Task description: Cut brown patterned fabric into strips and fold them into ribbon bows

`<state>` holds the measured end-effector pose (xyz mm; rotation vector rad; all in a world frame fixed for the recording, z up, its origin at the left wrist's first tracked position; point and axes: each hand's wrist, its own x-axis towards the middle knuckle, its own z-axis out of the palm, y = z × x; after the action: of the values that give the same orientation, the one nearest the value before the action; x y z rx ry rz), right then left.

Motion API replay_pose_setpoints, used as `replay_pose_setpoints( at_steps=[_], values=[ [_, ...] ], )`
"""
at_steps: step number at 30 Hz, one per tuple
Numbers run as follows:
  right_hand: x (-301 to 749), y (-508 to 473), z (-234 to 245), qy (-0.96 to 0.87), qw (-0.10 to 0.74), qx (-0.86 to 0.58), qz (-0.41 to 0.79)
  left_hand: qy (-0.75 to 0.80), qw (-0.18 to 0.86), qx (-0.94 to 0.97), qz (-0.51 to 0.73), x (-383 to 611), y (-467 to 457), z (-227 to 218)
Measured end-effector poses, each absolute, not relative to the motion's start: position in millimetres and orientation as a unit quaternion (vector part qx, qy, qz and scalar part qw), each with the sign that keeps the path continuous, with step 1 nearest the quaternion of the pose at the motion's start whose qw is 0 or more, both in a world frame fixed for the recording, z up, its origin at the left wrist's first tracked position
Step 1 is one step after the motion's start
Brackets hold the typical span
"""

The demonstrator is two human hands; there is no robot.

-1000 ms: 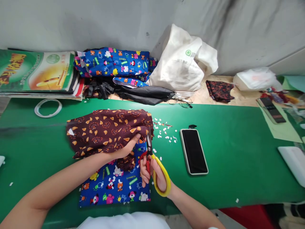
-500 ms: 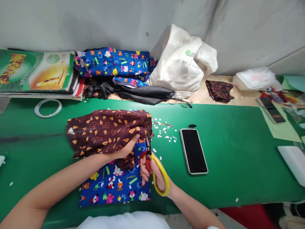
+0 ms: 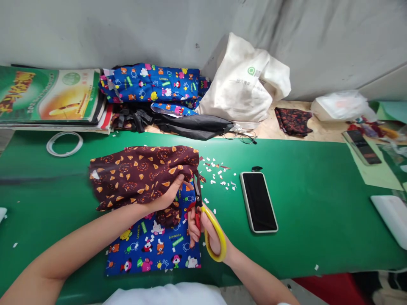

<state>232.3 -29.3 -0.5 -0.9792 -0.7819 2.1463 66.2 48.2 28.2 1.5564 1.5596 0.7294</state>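
Contents hidden in that white cloth bag point(image 3: 244, 93); left hand point(image 3: 169, 198) pinches rumpled maroon fabric with orange teardrops point(image 3: 140, 173), right hand point(image 3: 212, 236) grips yellow-and-red-handled scissors point(image 3: 198, 199)!

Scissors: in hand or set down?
In hand: the right hand grips the scissors, part of it showing through the yellow loop.
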Motion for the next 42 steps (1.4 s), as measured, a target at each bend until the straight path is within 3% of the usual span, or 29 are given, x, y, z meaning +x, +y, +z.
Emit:
replay_pose_setpoints(
  at_steps=[11,18,28,34,42],
  values=[
    [235.8,-33.8,-7.3,-0.302,0.319,-0.375,0.816,0.570,0.470,0.614,0.277,66.1,47.3,23.6],
    [238.7,-37.1,-10.0,-0.334,0.335,-0.358,0.805,0.544,0.523,0.559,0.342,65.1,51.7,15.2],
    [230.6,-28.4,2.8,-0.335,0.441,-0.346,0.757,0.528,0.521,0.581,0.335,65.5,49.9,14.9],
    [229.4,-12.0,19.1,-0.361,0.539,-0.361,0.670,0.537,0.492,0.612,0.309,64.9,48.8,13.3],
    [240.0,2.4,6.3,-0.493,0.566,-0.438,0.495,0.554,0.466,0.639,0.259,64.9,45.1,14.2]
  ],
)
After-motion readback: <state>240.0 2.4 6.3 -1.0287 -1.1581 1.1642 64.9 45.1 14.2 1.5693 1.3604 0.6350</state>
